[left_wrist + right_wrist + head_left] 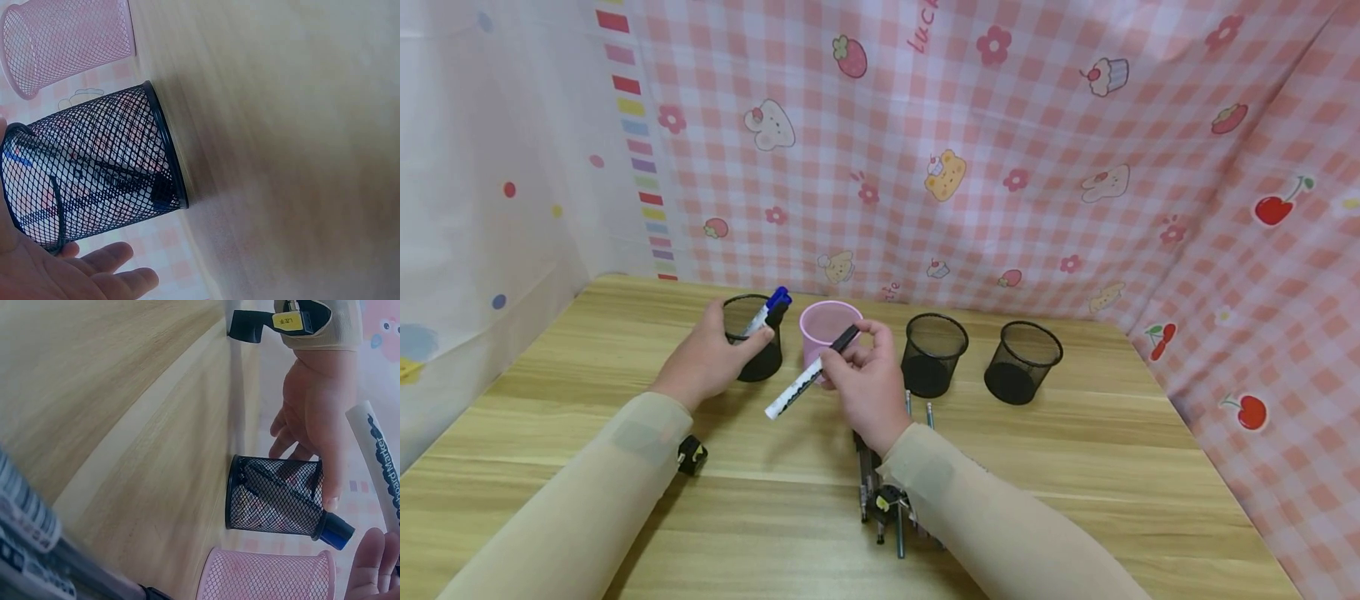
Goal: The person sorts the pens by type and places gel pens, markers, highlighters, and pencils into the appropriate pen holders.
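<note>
My right hand [872,387] pinches a white whiteboard marker [801,387] with a black cap, tilted in front of the pink mesh pen cup [815,343]. In the right wrist view the lettering on this marker [381,462] shows partly. My left hand [711,357] holds the leftmost black mesh pen cup [763,365] near its rim, thumb across the front and other fingers at its left side. Inside that cup stand a blue-capped marker [781,297] and a black-capped one [777,313], leaning right. The left wrist view shows the cup [100,169] upright on the table, its mesh blurring the markers.
Two more black mesh cups [931,379] [1017,385] stand to the right of the pink one. Under my right forearm lie several pens and pencils [901,533], partly hidden. A checked cloth [895,233] hangs behind the wooden table [760,517].
</note>
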A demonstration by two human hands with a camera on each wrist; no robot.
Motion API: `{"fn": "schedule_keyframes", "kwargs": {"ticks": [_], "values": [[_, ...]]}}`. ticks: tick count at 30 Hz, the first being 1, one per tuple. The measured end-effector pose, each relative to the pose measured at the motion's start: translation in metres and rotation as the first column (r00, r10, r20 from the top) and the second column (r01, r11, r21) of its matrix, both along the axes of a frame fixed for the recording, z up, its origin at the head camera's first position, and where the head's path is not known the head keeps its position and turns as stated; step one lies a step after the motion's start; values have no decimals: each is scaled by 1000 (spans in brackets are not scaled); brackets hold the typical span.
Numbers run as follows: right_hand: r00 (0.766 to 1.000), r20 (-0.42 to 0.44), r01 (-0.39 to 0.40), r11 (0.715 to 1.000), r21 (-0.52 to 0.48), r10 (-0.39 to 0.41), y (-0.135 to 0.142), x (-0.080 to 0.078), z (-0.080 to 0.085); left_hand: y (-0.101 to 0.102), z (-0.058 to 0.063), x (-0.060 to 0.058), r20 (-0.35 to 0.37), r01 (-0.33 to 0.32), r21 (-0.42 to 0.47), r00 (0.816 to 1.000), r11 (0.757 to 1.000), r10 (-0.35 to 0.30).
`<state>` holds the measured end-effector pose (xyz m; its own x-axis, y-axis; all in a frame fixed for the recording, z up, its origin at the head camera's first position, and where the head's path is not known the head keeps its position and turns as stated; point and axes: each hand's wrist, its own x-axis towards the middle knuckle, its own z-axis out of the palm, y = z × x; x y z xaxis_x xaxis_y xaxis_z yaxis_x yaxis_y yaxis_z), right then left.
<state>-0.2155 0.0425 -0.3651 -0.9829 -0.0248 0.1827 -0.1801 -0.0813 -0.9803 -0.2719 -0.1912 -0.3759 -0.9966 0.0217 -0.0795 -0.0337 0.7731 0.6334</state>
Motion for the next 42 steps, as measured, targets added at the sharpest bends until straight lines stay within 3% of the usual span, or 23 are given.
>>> {"fn": "schedule_keyframes", "kwargs": {"ticks": [16,42], "values": [[992,-26,121,992,-27,-122,-5,-7,3,1,0,0,5,-2,2,1000,1000,2],[950,-125,274,957,-100,-285,-17,-28,7,-1,1,2,-23,12,7,1000,1000,-12]]}}
